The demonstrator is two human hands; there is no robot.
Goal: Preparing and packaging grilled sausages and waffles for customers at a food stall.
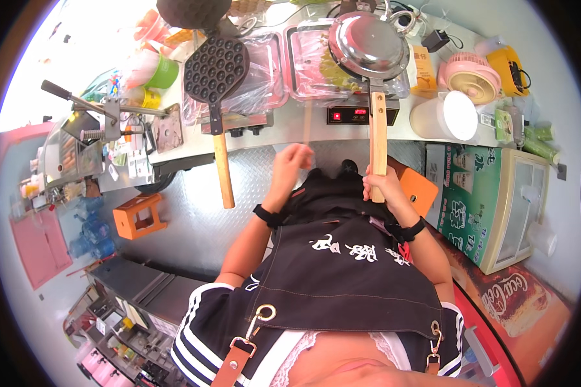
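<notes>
My right hand (385,186) grips the pale wooden handles (379,140) of a closed, round metal waffle iron (368,43). My left hand (293,167) is over the floor in front of the counter, its fingers curled on the lower end of a blurred, thin wooden stick (308,118). Left of it, an open egg-waffle iron shows its dark dimpled lower plate (216,68); its upper plate (193,12) is raised behind. This iron's wooden handle (223,169) juts past the counter edge, untouched. A control panel (363,116) with lit red digits sits under the closed iron.
Plastic-covered trays (286,92) lie between the irons, with leafy greens (339,72) in the right one. A white tub (457,116) and a pink fan (469,80) stand to the right. An orange stool (138,217) stands on the floor, and a glass-topped freezer (518,213) at right.
</notes>
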